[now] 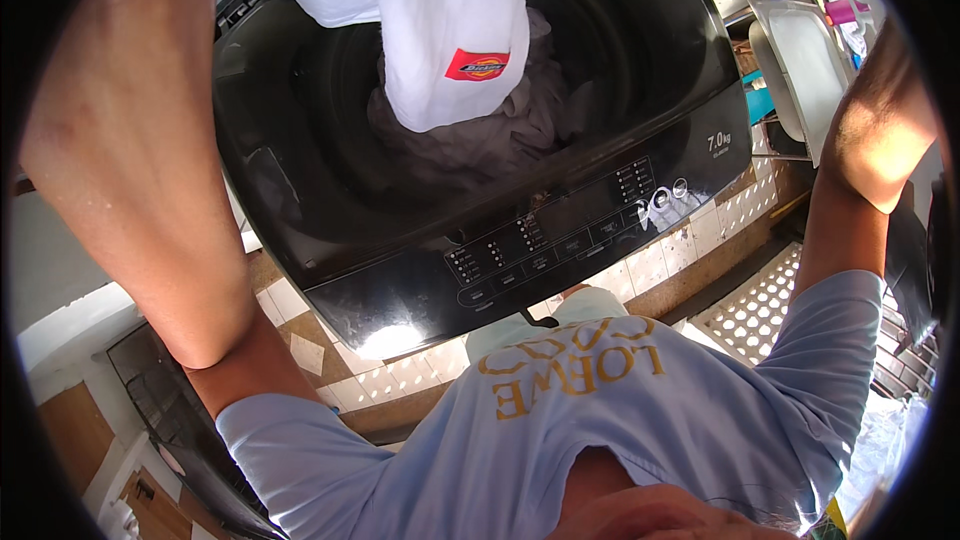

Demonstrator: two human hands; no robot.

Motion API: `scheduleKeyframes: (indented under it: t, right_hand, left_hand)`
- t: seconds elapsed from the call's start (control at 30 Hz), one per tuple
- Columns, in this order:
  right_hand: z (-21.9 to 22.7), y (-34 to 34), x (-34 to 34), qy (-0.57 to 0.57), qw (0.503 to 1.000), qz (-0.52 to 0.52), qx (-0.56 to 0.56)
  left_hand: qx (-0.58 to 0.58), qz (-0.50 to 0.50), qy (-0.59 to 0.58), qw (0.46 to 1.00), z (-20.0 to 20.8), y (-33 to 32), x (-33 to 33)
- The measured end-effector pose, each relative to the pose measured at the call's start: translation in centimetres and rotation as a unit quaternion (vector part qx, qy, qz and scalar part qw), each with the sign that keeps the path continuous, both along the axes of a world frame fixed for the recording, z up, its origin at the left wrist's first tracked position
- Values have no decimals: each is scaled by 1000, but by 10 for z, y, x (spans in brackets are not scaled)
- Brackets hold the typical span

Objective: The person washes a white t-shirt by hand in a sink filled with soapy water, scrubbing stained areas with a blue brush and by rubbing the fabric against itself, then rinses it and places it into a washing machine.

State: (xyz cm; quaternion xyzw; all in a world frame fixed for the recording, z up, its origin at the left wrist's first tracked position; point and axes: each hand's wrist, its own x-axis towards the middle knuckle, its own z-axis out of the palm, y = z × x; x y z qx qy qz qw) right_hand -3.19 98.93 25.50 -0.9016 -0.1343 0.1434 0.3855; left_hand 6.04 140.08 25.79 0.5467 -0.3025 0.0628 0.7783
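Note:
Both my arms are raised, and the hands lie outside the picture, so neither can be seen. A white garment [440,30] with a red label patch hangs down from the top edge over the washing machine tub. What holds its upper end is hidden. Below it, inside the dark drum, a crumpled heap of greyish-white laundry [490,145] shows. The black top-loading washing machine [340,275] stands open before me, its control panel [560,230] on the near side. My left forearm [130,140] passes along the machine's left; my right arm [870,140] bends up at the right.
At the right of the machine stands a white tray-like basin [800,70] with mixed items behind it. A perforated light panel [755,305] lies lower right. Patterned floor tiles [640,265] run between my body and the machine. Dark panels and wooden pieces [75,435] stand lower left.

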Motion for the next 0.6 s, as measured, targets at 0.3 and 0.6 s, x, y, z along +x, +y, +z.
scheduleKeyframes:
  t: [0.3, 0.6]
  right_hand:
    - [-46, 169, 92, -150, 933, 302, -125]
    - [-41, 37, 36, -183, 973, 129, 50]
  left_hand:
    - [521, -28, 101, 847, -122, -31, -40]
    - [506, -19, -25, 862, -46, -32, -134]
